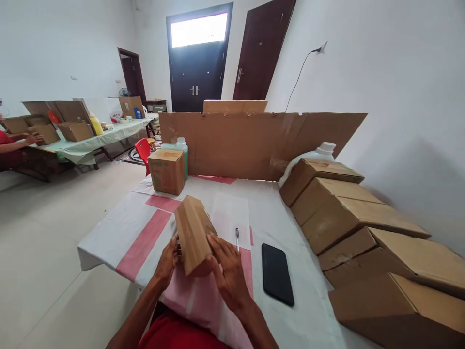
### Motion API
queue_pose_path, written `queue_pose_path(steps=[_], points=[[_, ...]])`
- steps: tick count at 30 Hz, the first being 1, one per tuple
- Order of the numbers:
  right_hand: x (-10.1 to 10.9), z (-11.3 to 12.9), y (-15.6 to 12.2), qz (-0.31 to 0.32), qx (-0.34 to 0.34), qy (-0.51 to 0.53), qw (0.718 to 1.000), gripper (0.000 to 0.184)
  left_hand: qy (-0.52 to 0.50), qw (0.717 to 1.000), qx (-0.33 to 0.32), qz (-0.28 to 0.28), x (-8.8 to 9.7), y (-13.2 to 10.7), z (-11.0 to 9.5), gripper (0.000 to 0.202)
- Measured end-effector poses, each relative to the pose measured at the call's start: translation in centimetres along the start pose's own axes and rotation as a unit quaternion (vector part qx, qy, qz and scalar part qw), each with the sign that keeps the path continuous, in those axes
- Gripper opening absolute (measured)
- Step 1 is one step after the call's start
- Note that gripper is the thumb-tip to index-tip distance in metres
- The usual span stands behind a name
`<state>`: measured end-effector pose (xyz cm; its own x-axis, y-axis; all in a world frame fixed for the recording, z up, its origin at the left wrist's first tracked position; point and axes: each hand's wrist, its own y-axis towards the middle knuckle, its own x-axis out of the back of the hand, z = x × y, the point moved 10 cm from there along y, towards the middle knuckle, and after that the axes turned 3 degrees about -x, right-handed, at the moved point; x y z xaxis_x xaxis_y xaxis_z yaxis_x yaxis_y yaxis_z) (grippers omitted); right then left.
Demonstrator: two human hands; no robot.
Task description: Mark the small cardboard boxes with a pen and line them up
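Here's the small cardboard box [196, 232], tilted between both hands near the table's [308, 317] near edge, a long ridge facing up; the left hand [167, 259] is half-curled against its left side, fingertips partly hidden; the right hand [228, 271] lies loosely spread on the right side, thumb by the near end; whether the underside touches the table, I can't tell; if either palm slackens, it could roll, perhaps over that near edge; just beyond the right hand lies a pen [237, 235], which a stray knuckle could send rolling; farther right, the black phone [277, 275] risks a knock from a dropped corner; boxes [323, 218] line the right edge; by the far-left corner, a box beside the green bottle [186, 165] could topple it if shoved.
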<state>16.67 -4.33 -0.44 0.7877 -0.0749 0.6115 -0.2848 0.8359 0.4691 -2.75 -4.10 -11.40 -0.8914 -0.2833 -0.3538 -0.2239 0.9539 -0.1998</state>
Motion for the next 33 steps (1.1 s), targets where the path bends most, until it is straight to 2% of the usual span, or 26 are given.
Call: queue_pose_path(steps=[2,4,8,11,14,17,19,22,26,29,33], points=[[0.6,-1.5,1.4,0.005,-0.061,0.062,0.996,0.047,0.028,0.999,-0.022,-0.001,-0.1,-0.8,-1.9,0.091],[1.1,-2.4,2.4,0.014,-0.109,0.137,0.985,0.050,0.101,0.992,-0.074,0.005,-0.6,-1.8,-4.6,0.084],[2.2,-2.9,3.1,0.025,-0.173,0.224,0.959,0.056,0.241,0.954,-0.175,0.032,-2.7,-4.0,-9.6,0.072],[3.5,-2.6,3.6,0.017,-0.179,0.248,0.952,0.060,0.272,0.936,-0.221,0.043,-4.2,-5.2,-12.2,0.069],[4.7,-1.8,4.4,-0.001,-0.163,0.284,0.945,0.054,0.316,0.902,-0.287,0.063,-5.9,-5.8,-14.4,0.058],[4.3,-0.9,5.5,0.025,-0.164,0.348,0.923,0.053,0.360,0.865,-0.344,0.061,-7.1,-4.9,-15.8,0.048],[3.9,-0.5,6.4,0.037,-0.161,0.394,0.904,0.055,0.371,0.855,-0.361,0.037,-7.3,-3.4,-16.6,0.045],[3.3,-0.1,7.8,0.043,-0.146,0.444,0.883,0.053,0.369,0.854,-0.366,-0.009,-7.1,-0.6,-17.7,0.047],[3.1,-0.3,8.8,0.061,-0.155,0.417,0.894,0.043,0.381,0.861,-0.337,-0.028,-7.0,1.9,-18.6,0.054],[3.8,-0.9,8.1,0.057,-0.191,0.366,0.909,0.044,0.390,0.870,-0.302,-0.005,-7.1,2.1,-17.3,0.058],[5.0,-0.6,5.9,0.039,-0.204,0.302,0.930,0.047,0.381,0.889,-0.254,0.023,-6.9,0.7,-13.3,0.055]])
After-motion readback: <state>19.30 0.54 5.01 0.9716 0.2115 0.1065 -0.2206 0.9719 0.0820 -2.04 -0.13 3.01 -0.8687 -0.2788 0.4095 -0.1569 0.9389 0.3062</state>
